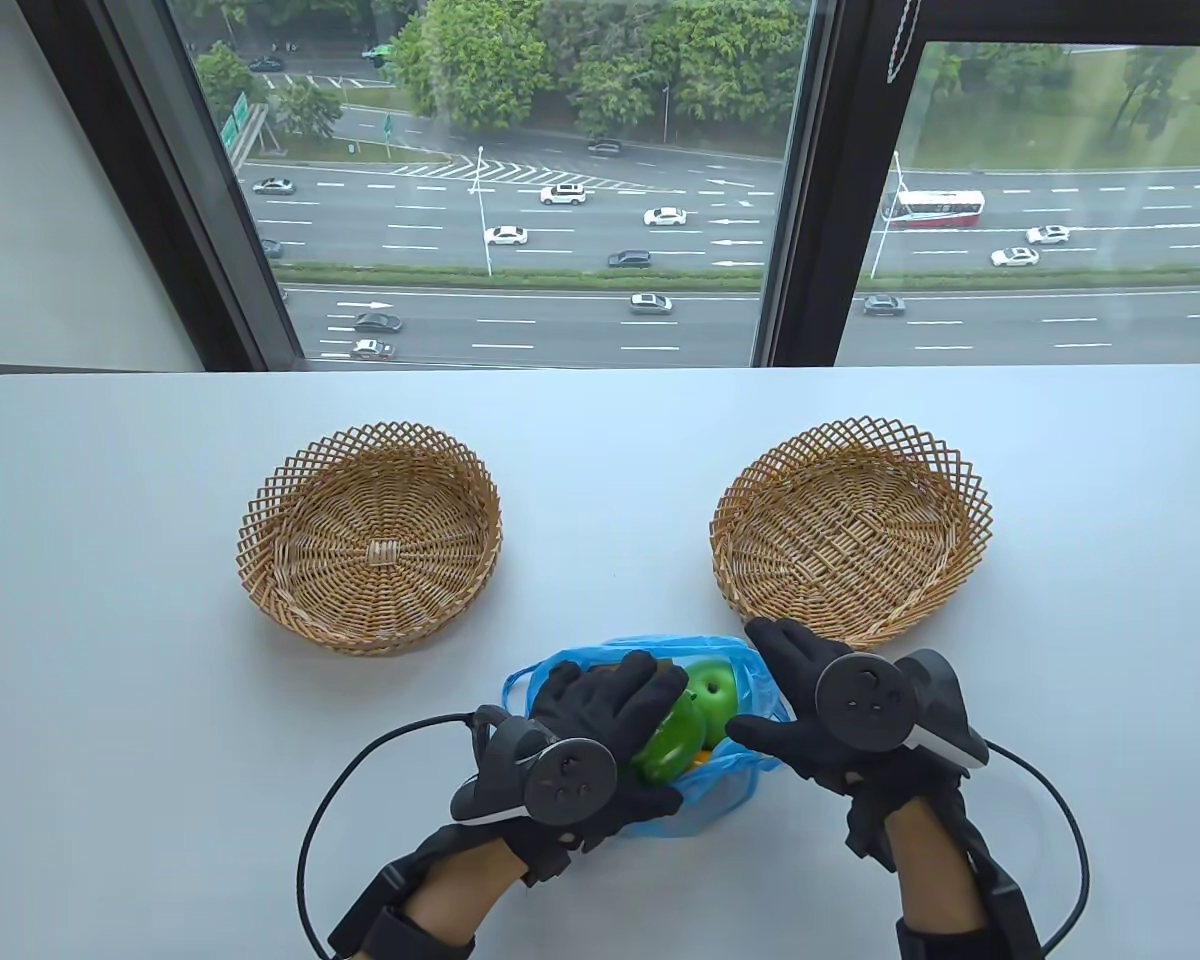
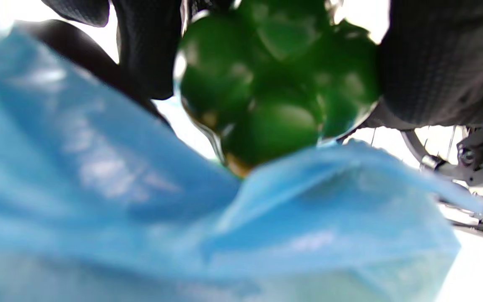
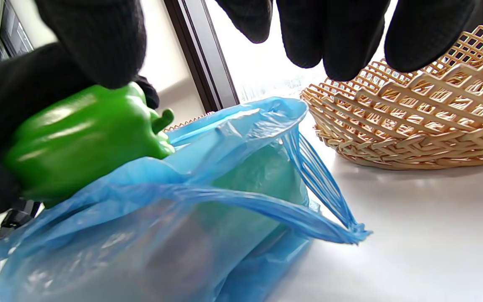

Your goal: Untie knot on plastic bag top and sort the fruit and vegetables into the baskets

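Note:
A blue plastic bag (image 1: 725, 775) lies open near the table's front edge, between my hands. My left hand (image 1: 615, 705) grips a green bell pepper (image 1: 668, 748) at the bag's mouth, fingers curled over its top. The left wrist view shows the pepper (image 2: 275, 96) held above the bag (image 2: 141, 209). A green apple (image 1: 712, 690) sits inside the bag, and a bit of something orange (image 1: 701, 762) shows below the pepper. My right hand (image 1: 790, 690) hovers at the bag's right side with straight fingers (image 3: 342, 37), its thumb by the bag's rim. It holds nothing.
Two round wicker baskets stand on the white table (image 1: 600, 450) behind the bag, with nothing in them: one at the left (image 1: 370, 535), one at the right (image 1: 850, 530). The right basket (image 3: 426, 121) is just beyond my right fingers. A window runs along the table's far edge.

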The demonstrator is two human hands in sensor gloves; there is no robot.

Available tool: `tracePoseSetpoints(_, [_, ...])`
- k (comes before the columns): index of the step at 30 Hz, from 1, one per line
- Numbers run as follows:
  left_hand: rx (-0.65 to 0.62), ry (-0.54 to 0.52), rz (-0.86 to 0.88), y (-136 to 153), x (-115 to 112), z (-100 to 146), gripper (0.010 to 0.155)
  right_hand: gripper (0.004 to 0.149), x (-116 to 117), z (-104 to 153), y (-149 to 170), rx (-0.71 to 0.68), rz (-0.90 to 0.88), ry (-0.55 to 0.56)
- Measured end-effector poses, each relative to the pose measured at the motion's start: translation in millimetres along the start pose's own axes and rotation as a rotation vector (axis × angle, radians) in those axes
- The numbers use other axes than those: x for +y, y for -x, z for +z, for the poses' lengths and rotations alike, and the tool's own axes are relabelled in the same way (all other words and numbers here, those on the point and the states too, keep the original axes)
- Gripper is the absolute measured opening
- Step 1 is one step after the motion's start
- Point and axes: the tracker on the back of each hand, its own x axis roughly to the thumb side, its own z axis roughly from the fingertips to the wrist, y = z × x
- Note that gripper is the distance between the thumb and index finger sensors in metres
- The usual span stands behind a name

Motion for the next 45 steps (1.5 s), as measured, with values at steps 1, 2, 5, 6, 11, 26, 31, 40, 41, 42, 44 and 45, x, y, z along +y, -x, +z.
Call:
tracePoseSetpoints(1, [-0.004,-0.017,0.002,-0.3,2.2,0.5,0.099,0.092,0.2,-0.1,0.2,0.001,0.0,-0.001])
tracePoseSetpoints(2, [-0.007,-0.026,0.004,-0.5,3.5,0.9,0.099,0.092,0.4,-0.2,0.3,0.002,0.0,-0.002])
tracePoseSetpoints(5, [-0.012,-0.037,0.006,-0.9,4.3,1.4,0.096,0.092,0.8,-0.4,0.3,0.003,-0.002,-0.006])
tracePoseSetpoints(6, [-0.016,-0.051,0.003,-1.0,4.6,1.8,0.095,0.092,1.1,-0.4,0.2,0.004,-0.003,-0.007])
tracePoseSetpoints(11, [-0.013,-0.047,0.0,-0.9,4.7,1.5,0.093,0.092,1.4,-0.6,0.1,0.006,-0.004,-0.011])
tracePoseSetpoints(26, [0.043,0.022,-0.054,-2.4,-9.3,-5.4,0.097,0.09,3.9,-2.6,-1.6,0.007,-0.004,-0.038])
tracePoseSetpoints(31, [0.037,0.001,-0.047,-1.4,-7.6,-4.1,0.096,0.09,4.2,-3.0,-1.1,0.007,-0.005,-0.034])
tracePoseSetpoints(40, [0.011,-0.14,-0.022,-2.2,10.0,2.5,0.097,0.09,4.0,-2.7,-0.3,0.009,-0.007,-0.03])
tracePoseSetpoints(41, [0.007,-0.155,-0.022,-2.1,12.1,3.1,0.097,0.09,4.1,-2.6,0.0,0.008,-0.007,-0.031])
tracePoseSetpoints(42, [0.005,-0.172,-0.023,-1.8,15.0,4.0,0.097,0.09,4.1,-2.5,-0.1,0.008,-0.008,-0.031])
tracePoseSetpoints(44, [0.003,-0.204,-0.025,-0.4,20.7,5.4,0.096,0.09,4.2,-2.5,0.1,0.008,-0.008,-0.03])
tracePoseSetpoints(45, [0.01,-0.218,-0.022,0.9,23.9,6.4,0.096,0.09,4.4,-2.5,0.3,0.008,-0.008,-0.03])
